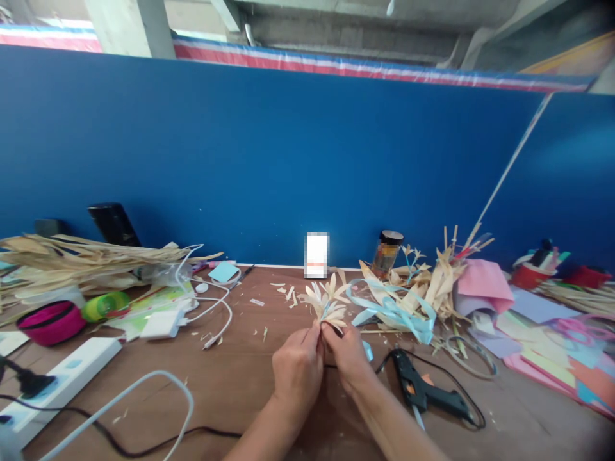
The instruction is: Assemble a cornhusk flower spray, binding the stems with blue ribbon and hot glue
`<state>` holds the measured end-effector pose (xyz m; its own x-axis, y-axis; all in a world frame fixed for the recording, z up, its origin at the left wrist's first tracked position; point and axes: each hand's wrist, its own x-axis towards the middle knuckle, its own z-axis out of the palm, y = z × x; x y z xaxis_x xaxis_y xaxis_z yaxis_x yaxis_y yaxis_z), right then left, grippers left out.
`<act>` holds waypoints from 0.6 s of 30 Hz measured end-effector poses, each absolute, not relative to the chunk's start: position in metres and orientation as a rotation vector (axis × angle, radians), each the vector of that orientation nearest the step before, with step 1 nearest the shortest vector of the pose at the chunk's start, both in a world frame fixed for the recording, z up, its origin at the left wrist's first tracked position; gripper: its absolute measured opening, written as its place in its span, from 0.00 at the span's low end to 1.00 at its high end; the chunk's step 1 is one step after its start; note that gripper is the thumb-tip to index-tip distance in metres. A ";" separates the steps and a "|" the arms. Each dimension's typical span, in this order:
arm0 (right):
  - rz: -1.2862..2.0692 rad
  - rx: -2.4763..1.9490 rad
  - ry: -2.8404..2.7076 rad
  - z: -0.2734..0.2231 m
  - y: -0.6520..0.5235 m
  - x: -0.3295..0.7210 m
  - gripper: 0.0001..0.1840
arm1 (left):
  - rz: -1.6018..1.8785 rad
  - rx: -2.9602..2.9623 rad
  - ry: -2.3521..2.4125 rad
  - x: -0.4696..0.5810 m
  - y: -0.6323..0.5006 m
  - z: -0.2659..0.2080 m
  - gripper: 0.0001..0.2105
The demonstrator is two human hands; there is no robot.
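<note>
A flower made of pale dried husk petals, with some light blue at its middle, stands upright between my hands. My left hand is closed round its base from the left. From the right, the fingers of my right hand pinch the same base, and the thumbs nearly meet there. The grip hides the flower's lower end. Just right of my right hand lies a black glue gun with a stick in its back. Behind it, a light blue ribbon is heaped over dried husks.
A phone-like screen and a dark-lidded jar stand by the blue partition. On the left are a white power strip, a charger with cables and a pink pouch. Coloured paper and pink scissors lie right.
</note>
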<state>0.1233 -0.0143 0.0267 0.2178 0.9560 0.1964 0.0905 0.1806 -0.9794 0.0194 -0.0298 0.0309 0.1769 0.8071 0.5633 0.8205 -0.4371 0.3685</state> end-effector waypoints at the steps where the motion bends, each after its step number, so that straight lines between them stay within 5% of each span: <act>1: 0.879 -1.210 -1.156 0.029 -0.015 0.123 0.11 | -1.097 -2.389 -1.630 0.020 -0.030 0.031 0.13; 13: 1.133 -0.976 -0.969 0.047 -0.025 0.126 0.12 | -1.194 -2.538 -1.612 0.023 -0.034 0.039 0.21; 18: 1.261 -0.917 -0.836 0.044 -0.020 0.131 0.12 | -1.524 -2.692 -1.526 0.023 -0.031 0.041 0.21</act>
